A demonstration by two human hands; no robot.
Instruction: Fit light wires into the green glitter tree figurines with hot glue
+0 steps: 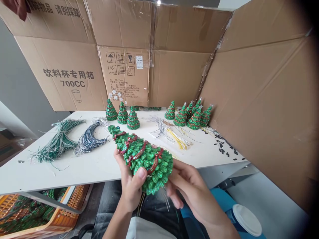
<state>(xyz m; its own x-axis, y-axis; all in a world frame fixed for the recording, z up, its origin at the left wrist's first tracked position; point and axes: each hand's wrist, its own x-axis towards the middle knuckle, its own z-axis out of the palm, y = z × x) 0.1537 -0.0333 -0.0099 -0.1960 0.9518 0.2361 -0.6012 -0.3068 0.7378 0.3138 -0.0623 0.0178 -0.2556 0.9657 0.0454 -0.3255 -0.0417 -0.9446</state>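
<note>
A green glittery Christmas tree figurine [143,154] with red garlands and bows lies tilted in front of me, its tip toward the upper left and its base toward the lower right. My left hand [132,186] is closed around its lower side, the thumb pressed on the front. At the base, my right hand [188,186] has its fingers bent in behind the underside; what they pinch is hidden by the tree. Thin wires [165,199] hang below the base, between my hands.
On the white table [104,169] lie green wires [58,139], blue-white wires [91,137] and yellow-white wires [180,139]. Several small trees [133,118] stand along the back, black bits [225,146] at right. Cardboard [179,76] walls the table. An orange basket [59,217] sits below left, a lidded cup [246,219] right.
</note>
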